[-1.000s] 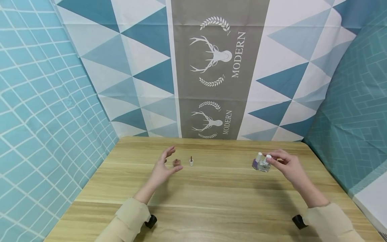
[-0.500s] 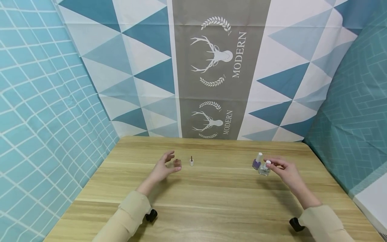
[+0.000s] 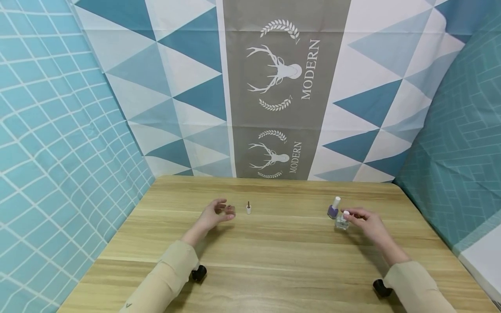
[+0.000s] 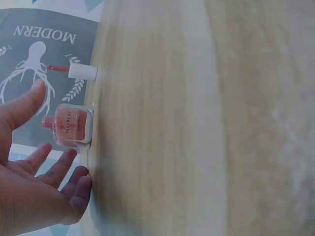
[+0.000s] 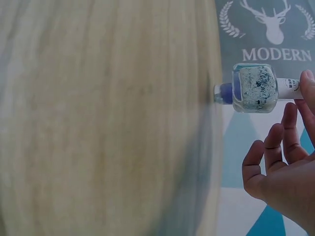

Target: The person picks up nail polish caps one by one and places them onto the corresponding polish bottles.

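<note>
The right hand [image 3: 365,222] pinches the white cap [image 5: 288,89] of a clear bottle [image 5: 255,89], its grip clamped there with thumb and index finger together; the other 3 fingers are bent and free of the glass. Flecked with dark and pale bits, the bottle is held roughly upright just above the table [image 3: 274,252], toward its right side. Just beside it, apart, a purple bottle [image 3: 333,211] with a white cap of its own stands upright; in the right wrist view it is partly hidden behind the clear glass.

Across the table, the left hand [image 3: 210,217] holds nothing, its grip apart, thumb on 1 side and fingers on the other side of a pink bottle [image 4: 73,125]. That bottle stands upright on the table with its neck bare, and the left wrist view shows space between it and the thumb. Near it, a white brush cap [image 3: 248,209] stands with its brush pointing up.

Black devices [image 3: 198,274] sit at the cuffs of both cream sleeves [image 3: 172,267]. Behind the table hangs a backdrop [image 3: 242,104] of blue and white triangles, its gray panel printed with 2 deer heads and the word MODERN, between a blue gridded sheet [image 3: 58,130] at left and a teal sheet [image 3: 462,130] at right.
</note>
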Tool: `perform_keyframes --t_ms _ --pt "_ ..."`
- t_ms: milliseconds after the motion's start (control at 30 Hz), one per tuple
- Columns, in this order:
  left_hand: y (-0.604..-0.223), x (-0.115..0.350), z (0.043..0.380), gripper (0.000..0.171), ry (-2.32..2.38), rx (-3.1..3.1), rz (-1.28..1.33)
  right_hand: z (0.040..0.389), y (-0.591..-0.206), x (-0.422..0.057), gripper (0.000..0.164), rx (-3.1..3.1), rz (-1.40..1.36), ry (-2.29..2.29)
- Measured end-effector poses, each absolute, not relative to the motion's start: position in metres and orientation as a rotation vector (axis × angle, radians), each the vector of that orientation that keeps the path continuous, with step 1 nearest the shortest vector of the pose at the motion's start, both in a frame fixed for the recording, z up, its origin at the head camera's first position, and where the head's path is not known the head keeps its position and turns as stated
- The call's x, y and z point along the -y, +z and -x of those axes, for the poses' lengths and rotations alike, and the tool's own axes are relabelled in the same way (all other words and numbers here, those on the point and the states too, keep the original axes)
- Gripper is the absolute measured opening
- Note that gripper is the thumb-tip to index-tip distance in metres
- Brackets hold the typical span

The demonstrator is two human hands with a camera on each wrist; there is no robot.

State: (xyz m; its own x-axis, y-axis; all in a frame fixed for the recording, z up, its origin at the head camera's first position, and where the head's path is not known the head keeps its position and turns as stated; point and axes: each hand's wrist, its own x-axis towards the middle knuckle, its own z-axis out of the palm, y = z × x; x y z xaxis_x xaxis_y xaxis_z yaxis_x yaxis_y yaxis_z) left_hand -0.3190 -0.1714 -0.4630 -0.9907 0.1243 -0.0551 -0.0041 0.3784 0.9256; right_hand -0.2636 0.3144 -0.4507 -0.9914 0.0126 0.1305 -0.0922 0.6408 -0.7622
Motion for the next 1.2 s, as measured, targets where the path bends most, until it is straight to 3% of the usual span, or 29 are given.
perform_keyframes --t_ms 633,900,1200 --pt "-0.465 0.165 0.329 0.035 1.698 -2.558 0.049 0.267 -0.459 -0.319 0.050 2.776 -0.068 1.312" --pt "-0.464 0.166 0.330 0.031 1.677 -2.588 0.110 0.268 -0.457 -0.317 0.057 2.787 -0.033 1.413" --pt "-0.465 0.167 0.332 0.023 1.650 -2.606 0.110 0.266 -0.441 -0.315 0.049 2.874 -0.091 1.254"
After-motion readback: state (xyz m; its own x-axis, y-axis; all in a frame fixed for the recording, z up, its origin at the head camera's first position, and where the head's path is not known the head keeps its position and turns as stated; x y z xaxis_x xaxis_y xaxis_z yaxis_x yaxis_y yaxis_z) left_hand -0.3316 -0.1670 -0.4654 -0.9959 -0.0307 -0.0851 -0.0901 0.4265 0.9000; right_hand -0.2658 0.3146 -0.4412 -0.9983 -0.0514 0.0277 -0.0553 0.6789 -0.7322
